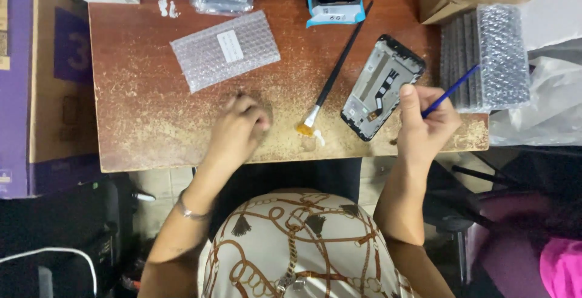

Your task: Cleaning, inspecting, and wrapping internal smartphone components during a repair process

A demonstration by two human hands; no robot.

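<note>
Head view: right hand (424, 125) holds blue tool (451, 90).

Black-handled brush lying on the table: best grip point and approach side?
Grip the brush mid-handle, coming from its left side. The thin black handle lies flat, slanting from the top right down to the bristles, which look wet with yellowish glue. The phone frame and right hand crowd the right side; the left hand has bare table beside it.
</note>
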